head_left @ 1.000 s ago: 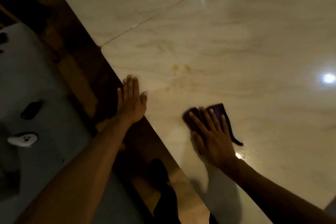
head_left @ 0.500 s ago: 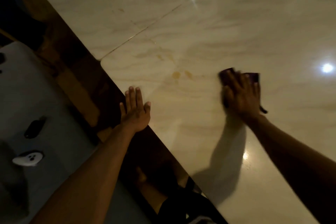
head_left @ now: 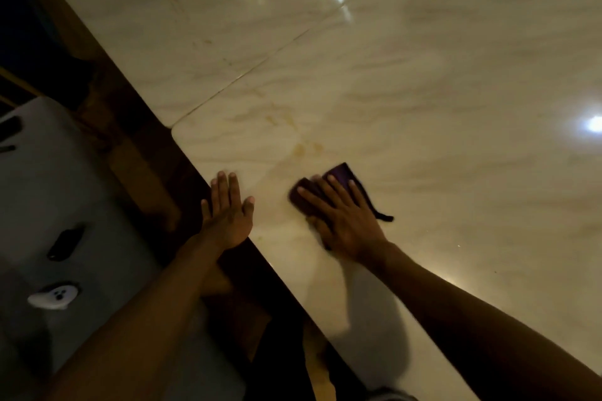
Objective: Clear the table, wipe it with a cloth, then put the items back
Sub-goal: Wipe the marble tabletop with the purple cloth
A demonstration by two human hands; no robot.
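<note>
A glossy cream marble table (head_left: pixel 423 91) fills most of the view, with faint yellowish stains (head_left: pixel 299 148) near its left edge. My right hand (head_left: pixel 342 218) lies flat with spread fingers on a dark purple cloth (head_left: pixel 340 174), pressing it onto the marble just right of the stains. A thin cloth strap trails out to the right of the hand. My left hand (head_left: pixel 228 212) rests open, fingers straight, on the table's left edge. Nothing else stands on the visible tabletop.
A dark wooden frame (head_left: pixel 156 153) runs along the table's left side. Left of it is a grey seat surface (head_left: pixel 65 205) carrying a black remote-like object (head_left: pixel 65 241) and a small white ghost-shaped item (head_left: pixel 53 296). Ceiling lights reflect in the marble.
My right hand has slid the cloth back from farther out on the table toward me and the left edge, near the stains. The left hand has stayed on the edge.
</note>
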